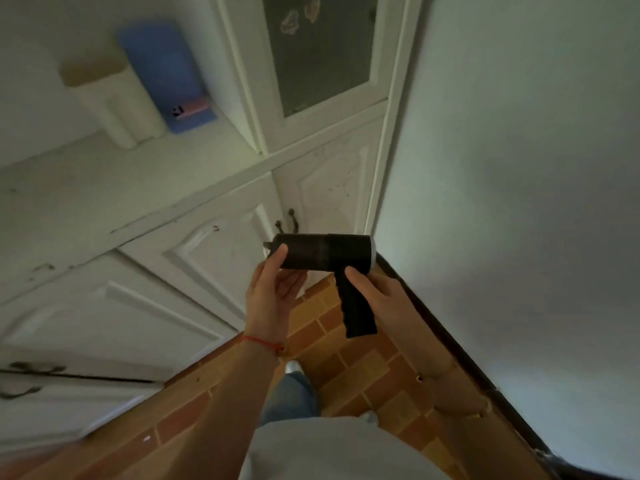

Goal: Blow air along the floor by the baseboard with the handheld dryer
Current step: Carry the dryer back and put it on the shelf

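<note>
A black handheld dryer point(323, 252) is held level in front of me, its barrel pointing left and its handle point(358, 308) hanging down. My left hand point(273, 292) holds the front end of the barrel, thumb on top and fingers curled beneath. My right hand point(375, 289) grips the dryer where the handle meets the barrel, thumb against the rear. Below lies a brick-patterned tile floor point(349, 368). A dark baseboard point(446, 336) runs along the foot of the white wall point(519, 202) on the right.
White cabinet doors point(166, 292) with dark handles line the left side and the far end of the narrow floor strip. On the counter above stand a white container point(114, 105) and a blue item point(166, 77). My legs and shoes point(294, 368) are on the tiles.
</note>
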